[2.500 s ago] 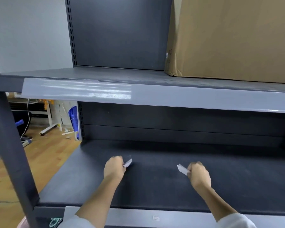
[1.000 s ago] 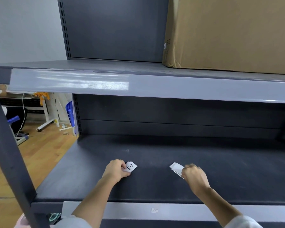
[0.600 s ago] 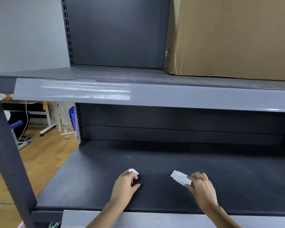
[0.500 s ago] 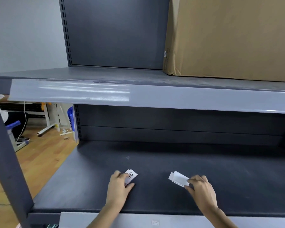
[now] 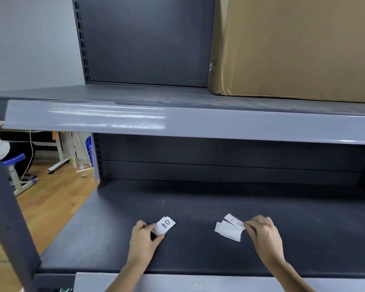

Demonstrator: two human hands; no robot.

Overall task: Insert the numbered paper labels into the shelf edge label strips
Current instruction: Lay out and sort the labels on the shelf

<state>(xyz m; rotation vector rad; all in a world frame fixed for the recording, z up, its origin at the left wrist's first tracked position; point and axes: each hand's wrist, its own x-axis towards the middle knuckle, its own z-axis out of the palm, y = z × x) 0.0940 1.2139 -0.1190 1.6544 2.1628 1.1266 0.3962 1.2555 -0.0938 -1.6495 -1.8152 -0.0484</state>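
Note:
My left hand pinches a small stack of white paper labels low over the dark lower shelf; the top one reads "04". My right hand grips another few white labels at their right edge, fanned out against the shelf surface. The grey glossy label strip of the upper shelf runs across the view above both hands. A second strip lines the front edge of the lower shelf, with a tiny white tag on it.
A large cardboard box stands on the upper shelf at the right. A dark upright post rises at the left front. Beyond it lie wooden floor, a blue stool and a seated person's legs.
Both hands have settled lower onto the shelf, and the camera moved slightly. The left stack turned so "04" faces up; the right hand's labels have fanned apart.

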